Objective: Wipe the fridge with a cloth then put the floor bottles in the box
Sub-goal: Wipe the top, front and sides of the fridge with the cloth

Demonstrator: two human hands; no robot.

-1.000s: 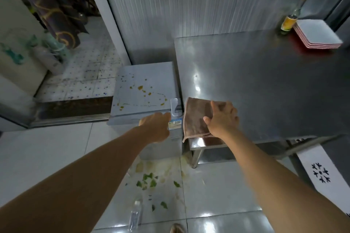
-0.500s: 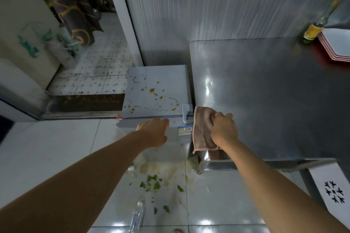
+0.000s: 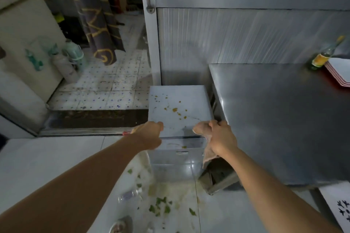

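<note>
A small grey fridge point(image 3: 178, 108) stands low between the doorway and a steel table, its top spattered with yellow stains. My right hand point(image 3: 220, 139) grips a bunched brown cloth point(image 3: 201, 129) at the top's front right corner, and part of the cloth hangs down below the hand. My left hand point(image 3: 149, 135) holds the front left edge of the fridge top, thumb on top and fingers curled under. A clear plastic bottle point(image 3: 130, 195) lies on the floor tiles below my left forearm. A second, blurred bottle point(image 3: 121, 227) lies at the bottom edge.
The steel table point(image 3: 274, 119) fills the right, with a green glass bottle point(image 3: 322, 58) and stacked plates point(image 3: 339, 73) at its far end. Green leaf scraps point(image 3: 161, 206) and a yellowish smear lie on the floor before the fridge. A doorway step point(image 3: 94, 119) is at the left.
My right hand lifted the cloth off the table edge and brought it left onto the fridge's front right corner. My left hand rose from the fridge front to its top edge. The view shifted left.
</note>
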